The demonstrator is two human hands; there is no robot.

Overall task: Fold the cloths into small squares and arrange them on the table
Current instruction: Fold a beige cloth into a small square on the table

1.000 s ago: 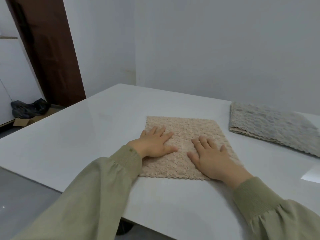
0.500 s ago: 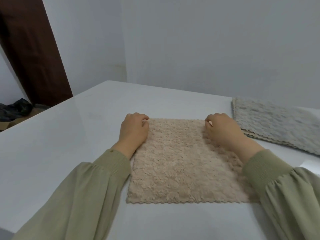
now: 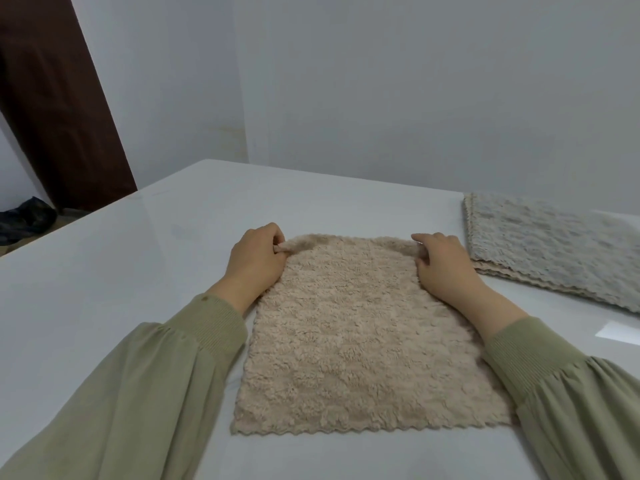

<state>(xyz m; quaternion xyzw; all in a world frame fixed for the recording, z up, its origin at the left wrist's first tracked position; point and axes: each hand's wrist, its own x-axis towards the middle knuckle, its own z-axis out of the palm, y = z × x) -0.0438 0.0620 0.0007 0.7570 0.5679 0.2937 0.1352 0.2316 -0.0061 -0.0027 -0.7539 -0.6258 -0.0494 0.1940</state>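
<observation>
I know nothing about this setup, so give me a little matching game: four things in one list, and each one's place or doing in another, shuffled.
1 beige cloth
2 grey cloths
3 left hand
4 dark bag

A on the floor, far left
B pinches the beige cloth's far left corner
C stacked at the right of the table
D lies mid-table, between the sleeves

Pairs: 1-D, 2-C, 3-B, 4-A

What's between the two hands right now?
Head view: only the beige cloth, its far edge spanning from the left hand to the right hand, each pinching a far corner.
</observation>
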